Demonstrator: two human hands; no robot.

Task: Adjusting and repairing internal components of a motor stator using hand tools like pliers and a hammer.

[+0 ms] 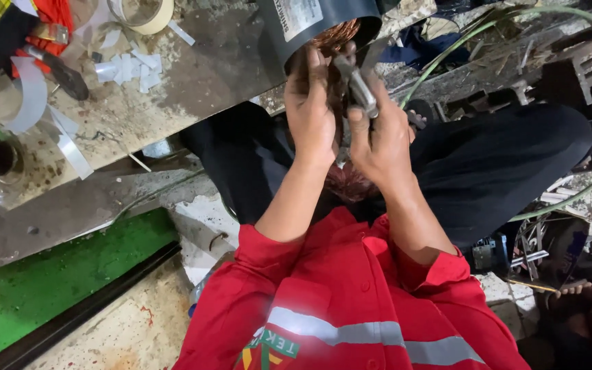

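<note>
At the workbench edge (pixel 193 103), both hands' fingers (pixel 310 75) grasp copper windings (pixel 334 34) and pliers (pixel 359 89).

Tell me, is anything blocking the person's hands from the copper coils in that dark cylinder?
Nothing visible does. The left hand already rests against the copper winding at the dark housing mouth; the right hand holds a metal tool right beside it.
</note>
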